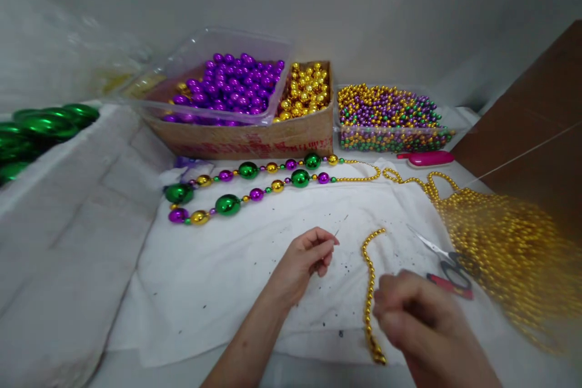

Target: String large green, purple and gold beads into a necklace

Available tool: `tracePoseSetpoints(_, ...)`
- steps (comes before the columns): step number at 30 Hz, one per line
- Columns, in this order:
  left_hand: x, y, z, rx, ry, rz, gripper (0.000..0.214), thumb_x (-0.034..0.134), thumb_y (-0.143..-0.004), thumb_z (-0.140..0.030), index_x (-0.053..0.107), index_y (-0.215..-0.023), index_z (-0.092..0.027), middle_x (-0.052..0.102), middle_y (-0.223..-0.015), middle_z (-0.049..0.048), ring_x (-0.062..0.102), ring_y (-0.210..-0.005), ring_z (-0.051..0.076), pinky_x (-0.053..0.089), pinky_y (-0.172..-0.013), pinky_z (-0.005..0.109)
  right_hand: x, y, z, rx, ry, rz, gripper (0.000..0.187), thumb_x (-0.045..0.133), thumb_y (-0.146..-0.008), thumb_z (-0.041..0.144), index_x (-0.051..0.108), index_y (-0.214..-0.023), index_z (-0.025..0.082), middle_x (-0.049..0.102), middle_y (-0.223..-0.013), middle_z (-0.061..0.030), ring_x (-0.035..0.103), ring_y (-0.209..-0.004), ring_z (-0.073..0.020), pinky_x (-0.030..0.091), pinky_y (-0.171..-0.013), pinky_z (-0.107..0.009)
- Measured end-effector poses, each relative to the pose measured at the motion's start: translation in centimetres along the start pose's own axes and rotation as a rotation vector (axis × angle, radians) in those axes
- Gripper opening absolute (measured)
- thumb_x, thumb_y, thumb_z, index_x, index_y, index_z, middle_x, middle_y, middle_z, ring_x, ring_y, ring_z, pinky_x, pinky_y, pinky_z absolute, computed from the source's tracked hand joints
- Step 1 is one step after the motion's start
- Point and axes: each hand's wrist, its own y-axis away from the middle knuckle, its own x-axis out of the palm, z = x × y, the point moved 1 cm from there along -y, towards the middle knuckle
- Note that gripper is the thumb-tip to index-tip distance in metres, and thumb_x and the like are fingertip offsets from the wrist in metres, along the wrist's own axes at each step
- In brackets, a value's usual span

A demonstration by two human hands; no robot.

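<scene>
My left hand [311, 254] is closed in a pinch over the white cloth [218, 291], with a thin needle [337, 232] sticking up from its fingertips. To the right, my right hand [416, 315] is curled shut and blurred by motion; what it holds, if anything, cannot be made out. Between the hands lies a short strand of gold beads [369, 273], bunched at its near end. Beyond them, a long necklace [227, 205] of green, purple and gold balls stretches across the cloth, ending in a loop of small gold beads [364, 163].
Scissors [448, 254] lie beside a heap of gold bead strands [513, 242]. Behind stand a plastic bin of purple balls [245, 85], a cardboard box [218, 140] with gold balls [309, 88], and a tub of mixed beads [386, 115]. A pink object [430, 159] rests near the tub.
</scene>
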Motion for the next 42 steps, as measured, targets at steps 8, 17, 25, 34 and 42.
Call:
tracePoseSetpoints(8,-0.1,4.9,3.6,0.005,0.087,-0.067,0.026,0.069,-0.076,-0.03,0.067,-0.098,-0.016,0.041,-0.062,-0.0036,0.03,-0.052,0.004,0.013,-0.042,0.018,1.1,-1.6,-5.9,-0.029,0.194,-0.346,0.016,0.065,-0.08,0.03,0.06,-0.069,0.019,0.049,-0.07,0.001,0.043,-0.063,-0.0121,0.033,-0.056,-0.026)
tracePoseSetpoints(17,-0.3,6.2,4.2,0.017,0.054,-0.122,0.031,0.072,-0.071,-0.034,0.069,-0.095,-0.015,0.045,-0.062,-0.0015,0.036,-0.055,0.007,0.019,-0.044,0.018,2.1,-1.6,-6.3,-0.081,0.216,-0.297,0.021,0.06,-0.079,0.021,0.052,-0.059,0.019,0.056,-0.078,-0.0018,0.052,-0.08,-0.0164,0.038,-0.069,-0.028)
tracePoseSetpoints(25,0.0,6.2,4.8,-0.004,0.051,-0.075,0.032,0.072,-0.071,-0.034,0.07,-0.098,-0.016,0.045,-0.061,-0.0014,0.035,-0.054,0.006,0.018,-0.044,0.018,2.8,-1.5,-6.1,0.047,0.117,-0.332,0.018,0.063,-0.075,0.027,0.057,-0.061,0.017,0.061,-0.083,-0.0037,0.049,-0.063,-0.0123,0.034,-0.048,-0.024)
tracePoseSetpoints(34,-0.1,6.0,4.9,-0.005,0.03,-0.098,0.034,0.073,-0.07,-0.035,0.07,-0.097,-0.015,0.045,-0.061,-0.0018,0.035,-0.054,0.006,0.017,-0.043,0.018,2.5,-1.6,-6.3,0.105,0.103,-0.348,0.021,0.064,-0.075,0.031,0.059,-0.062,0.017,0.065,-0.085,-0.0043,0.048,-0.057,-0.0103,0.034,-0.046,-0.023)
tracePoseSetpoints(42,-0.2,6.0,5.0,-0.011,0.004,-0.092,0.03,0.071,-0.072,-0.033,0.07,-0.097,-0.016,0.045,-0.062,-0.0018,0.035,-0.055,0.006,0.017,-0.044,0.018,2.4,-1.6,-6.2,0.096,0.103,-0.357,0.02,0.064,-0.073,0.029,0.058,-0.059,0.017,0.064,-0.078,-0.0039,0.049,-0.058,-0.0115,0.033,-0.046,-0.023)
